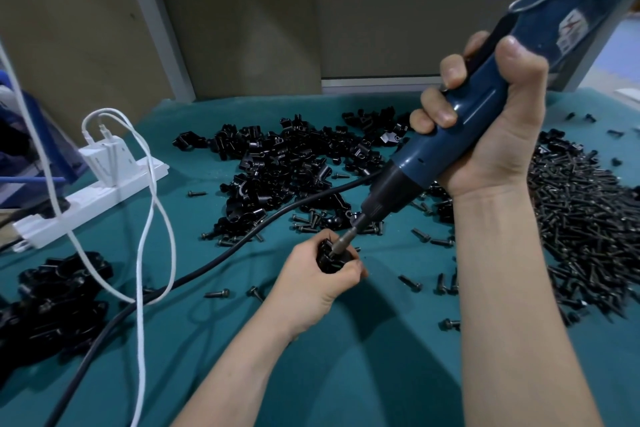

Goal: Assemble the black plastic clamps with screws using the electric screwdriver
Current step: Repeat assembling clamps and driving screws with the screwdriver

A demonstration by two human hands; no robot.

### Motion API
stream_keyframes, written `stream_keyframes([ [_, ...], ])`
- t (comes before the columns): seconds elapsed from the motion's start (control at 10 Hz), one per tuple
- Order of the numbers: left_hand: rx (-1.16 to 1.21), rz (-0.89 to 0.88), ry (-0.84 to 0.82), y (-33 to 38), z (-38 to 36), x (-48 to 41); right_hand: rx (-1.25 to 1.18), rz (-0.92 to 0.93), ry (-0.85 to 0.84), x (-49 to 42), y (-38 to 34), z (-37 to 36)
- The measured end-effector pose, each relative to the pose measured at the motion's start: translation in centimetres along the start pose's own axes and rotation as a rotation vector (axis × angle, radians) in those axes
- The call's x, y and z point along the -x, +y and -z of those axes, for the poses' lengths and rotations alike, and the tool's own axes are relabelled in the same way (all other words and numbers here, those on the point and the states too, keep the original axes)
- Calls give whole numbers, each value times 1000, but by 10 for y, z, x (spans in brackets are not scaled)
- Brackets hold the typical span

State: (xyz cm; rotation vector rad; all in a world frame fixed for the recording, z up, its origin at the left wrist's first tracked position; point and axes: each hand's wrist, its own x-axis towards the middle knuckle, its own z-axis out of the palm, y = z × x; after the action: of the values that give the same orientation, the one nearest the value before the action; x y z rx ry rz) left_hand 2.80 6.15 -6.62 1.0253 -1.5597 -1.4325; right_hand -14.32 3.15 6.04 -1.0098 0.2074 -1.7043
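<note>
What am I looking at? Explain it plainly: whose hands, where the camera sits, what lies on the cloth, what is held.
No machine here: a person's two bare hands, filmed by one camera worn on the head, looking down. The right hand grips a blue electric screwdriver. The left hand holds a black clamp, with the bit set on it. On the green cloth lie a pile of clamps, a heap of screws on the right, and a white power strip on the left.
</note>
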Motion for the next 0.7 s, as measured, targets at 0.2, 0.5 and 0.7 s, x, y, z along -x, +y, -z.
stream_keyframes([
  [0.2, 12, -10, 26, 2, -2, 1, -16, -2, -15, -1, 1, 0],
  [0.5, -30, -11, 42, -1, -2, 0, -24, -19, -27, -1, 3, 0],
  [0.7, -33, -15, 52, -1, -2, -1, -24, -28, -30, -1, 5, 0],
])
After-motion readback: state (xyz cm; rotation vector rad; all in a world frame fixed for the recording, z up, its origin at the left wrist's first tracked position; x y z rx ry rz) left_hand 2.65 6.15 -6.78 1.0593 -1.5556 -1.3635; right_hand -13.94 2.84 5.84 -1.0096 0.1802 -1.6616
